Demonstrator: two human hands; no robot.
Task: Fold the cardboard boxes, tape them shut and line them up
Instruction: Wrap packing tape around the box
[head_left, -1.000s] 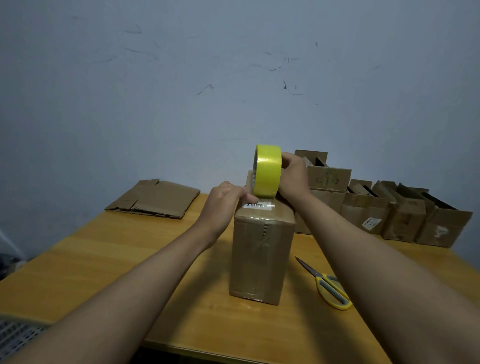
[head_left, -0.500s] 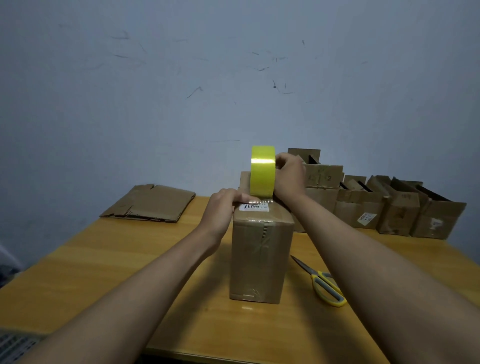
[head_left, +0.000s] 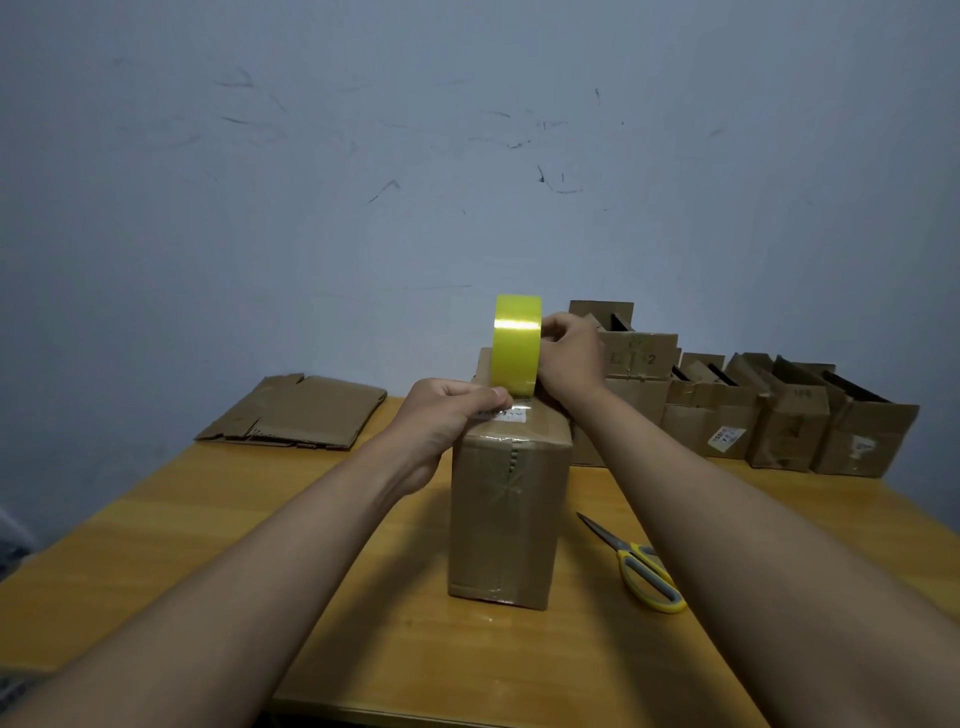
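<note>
A tall brown cardboard box (head_left: 506, 519) stands upright in the middle of the wooden table (head_left: 208, 545). A roll of yellow tape (head_left: 517, 344) stands on edge on the box's top. My right hand (head_left: 569, 358) grips the roll from its right side. My left hand (head_left: 449, 415) rests on the box's top left edge, its thumb pressing near a white label just below the roll. Whether it pins the tape's end down is hard to tell.
Yellow-handled scissors (head_left: 641, 569) lie on the table right of the box. A row of several open-topped boxes (head_left: 743, 410) lines the back right along the wall. Flattened cardboard (head_left: 296, 413) lies at the back left. The table's front edge is near me.
The roll has turned slightly, so its face now points at me. My left thumb slid further onto the box top near the label.
</note>
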